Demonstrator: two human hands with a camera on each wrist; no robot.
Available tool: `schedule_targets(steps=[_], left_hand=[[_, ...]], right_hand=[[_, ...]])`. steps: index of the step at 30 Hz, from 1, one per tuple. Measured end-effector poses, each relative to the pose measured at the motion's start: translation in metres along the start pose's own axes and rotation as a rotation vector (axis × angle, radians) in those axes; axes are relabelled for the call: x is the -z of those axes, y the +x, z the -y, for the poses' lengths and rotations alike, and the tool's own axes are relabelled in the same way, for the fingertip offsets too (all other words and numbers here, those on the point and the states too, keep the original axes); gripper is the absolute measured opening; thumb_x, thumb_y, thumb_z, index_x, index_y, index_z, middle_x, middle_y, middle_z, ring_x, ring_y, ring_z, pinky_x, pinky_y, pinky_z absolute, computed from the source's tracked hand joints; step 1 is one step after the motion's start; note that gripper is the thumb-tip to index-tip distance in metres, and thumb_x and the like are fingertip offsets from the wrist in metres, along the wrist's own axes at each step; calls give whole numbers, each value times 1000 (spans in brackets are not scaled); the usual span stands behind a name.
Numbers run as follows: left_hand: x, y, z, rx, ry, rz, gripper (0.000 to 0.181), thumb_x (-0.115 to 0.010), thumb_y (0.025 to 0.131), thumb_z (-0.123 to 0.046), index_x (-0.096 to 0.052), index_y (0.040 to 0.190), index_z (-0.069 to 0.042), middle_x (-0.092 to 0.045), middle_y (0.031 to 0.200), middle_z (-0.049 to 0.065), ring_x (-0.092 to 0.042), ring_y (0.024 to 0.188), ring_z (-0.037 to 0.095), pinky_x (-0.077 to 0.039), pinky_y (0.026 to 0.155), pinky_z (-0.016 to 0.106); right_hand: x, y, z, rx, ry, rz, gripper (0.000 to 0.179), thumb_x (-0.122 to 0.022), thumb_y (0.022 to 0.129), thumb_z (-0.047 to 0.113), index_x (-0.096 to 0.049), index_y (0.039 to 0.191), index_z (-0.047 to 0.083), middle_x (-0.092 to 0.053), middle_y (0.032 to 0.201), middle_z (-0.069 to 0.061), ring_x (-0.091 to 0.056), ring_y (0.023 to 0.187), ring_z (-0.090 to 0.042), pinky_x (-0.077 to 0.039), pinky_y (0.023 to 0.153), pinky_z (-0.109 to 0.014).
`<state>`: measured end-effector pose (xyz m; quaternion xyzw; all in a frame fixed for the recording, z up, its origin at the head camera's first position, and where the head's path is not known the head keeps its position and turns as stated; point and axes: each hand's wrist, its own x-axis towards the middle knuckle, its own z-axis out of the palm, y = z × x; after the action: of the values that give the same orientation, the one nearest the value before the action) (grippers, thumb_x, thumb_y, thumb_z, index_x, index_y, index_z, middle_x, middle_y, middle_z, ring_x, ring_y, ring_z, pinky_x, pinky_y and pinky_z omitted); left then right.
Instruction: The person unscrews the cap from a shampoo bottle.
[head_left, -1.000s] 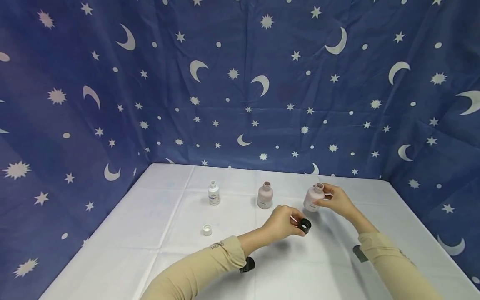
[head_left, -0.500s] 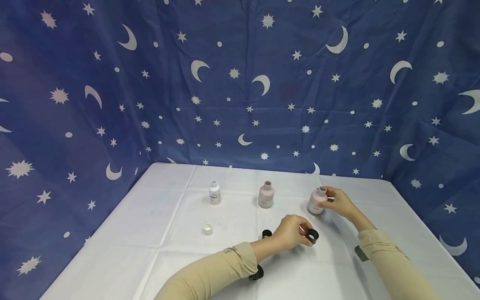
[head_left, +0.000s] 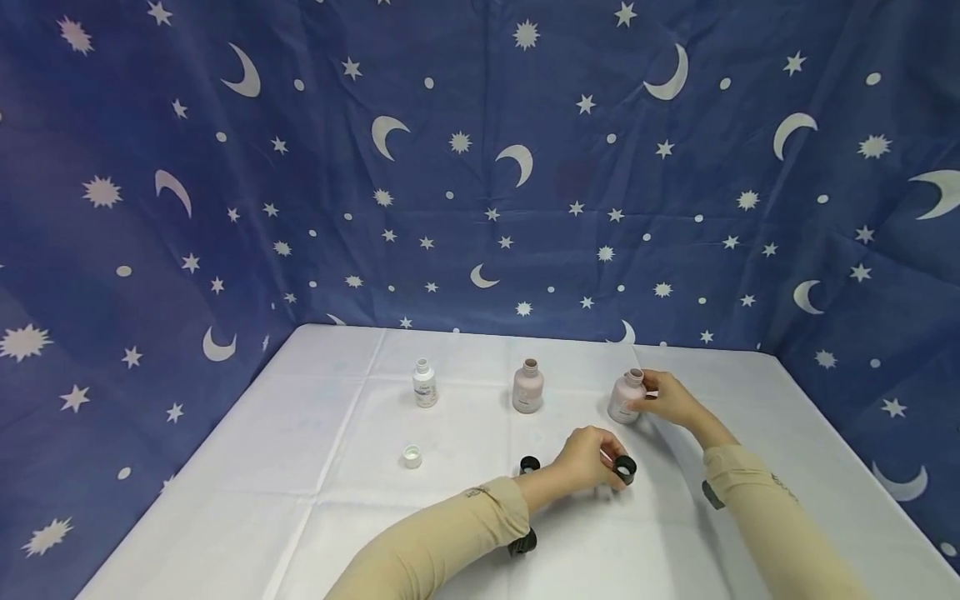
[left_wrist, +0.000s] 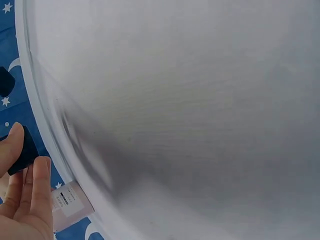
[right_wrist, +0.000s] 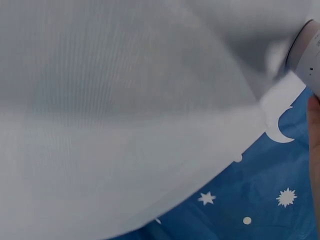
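Note:
In the head view, my left hand point(head_left: 588, 460) pinches a black bottle cap point(head_left: 625, 469) between thumb and fingers, its open end facing up, close over the white tabletop. The left wrist view shows the same cap point(left_wrist: 25, 150) at the fingertips. Behind it, my right hand point(head_left: 670, 400) grips a pink, uncapped bottle point(head_left: 626, 397) from its right side, thumb in front. That bottle leans slightly right at its neck. A piece of its pale body point(right_wrist: 311, 60) shows at the right wrist view's edge.
A second pink uncapped bottle point(head_left: 528, 388) and a small white uncapped bottle point(head_left: 424, 385) stand left along the back. A white cap point(head_left: 412, 456) lies before the white bottle. Another black cap point(head_left: 529, 464) lies beside my left wrist. A blue patterned curtain point(head_left: 480, 167) hangs behind the table.
My left hand has moved right and nearer to me with its black cap, uncovering another black cap beside the wrist. My right hand keeps its grip on the pink bottle, which has shifted only slightly.

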<state>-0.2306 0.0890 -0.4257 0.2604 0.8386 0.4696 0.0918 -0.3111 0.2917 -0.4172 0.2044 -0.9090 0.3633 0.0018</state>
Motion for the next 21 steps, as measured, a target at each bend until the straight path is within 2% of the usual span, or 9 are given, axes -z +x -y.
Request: schedule_targets(steps=[5,10,15,19,21], left_hand=[[-4,5,-2,19,7,-28,31,-85,59,6,-71,85,-2,-71,76,5,-53,57,-5,-44,58,7],[-13,9,-3,21,15,-52,29,-84,58,7,-71,83,-1,-72,75,6,-58,56,-3,-44,58,6],[-23,14,-1,34,68,-86,29,-84,57,6,-71,81,-4,-72,72,4,-54,55,-5,-39,60,6],[-29,16,-2,35,132,-79,28,-87,58,-2,-71,80,-7,-69,67,0,-48,54,-5,-35,59,6],[-30,16,-3,45,128,-69,28,-89,58,-6,-71,79,-8,-67,65,-1,-47,54,-4,-35,60,7]], right_hand=[[3,1,4,-3,-31,39,51,-72,80,4,-49,117,-22,-62,106,-33,-61,96,-42,-55,81,-47],[5,-1,1,-32,-59,32,52,-74,80,6,-50,118,-21,-61,108,-33,-60,98,-44,-53,84,-51],[6,-1,1,-38,-58,42,54,-74,79,6,-50,118,-21,-60,110,-34,-60,99,-45,-51,87,-54],[6,3,2,-36,-57,58,53,-75,78,6,-51,117,-21,-60,109,-34,-59,101,-47,-51,88,-54],[7,4,2,-41,-63,67,52,-75,78,6,-52,117,-21,-61,109,-33,-59,101,-46,-51,88,-54]])
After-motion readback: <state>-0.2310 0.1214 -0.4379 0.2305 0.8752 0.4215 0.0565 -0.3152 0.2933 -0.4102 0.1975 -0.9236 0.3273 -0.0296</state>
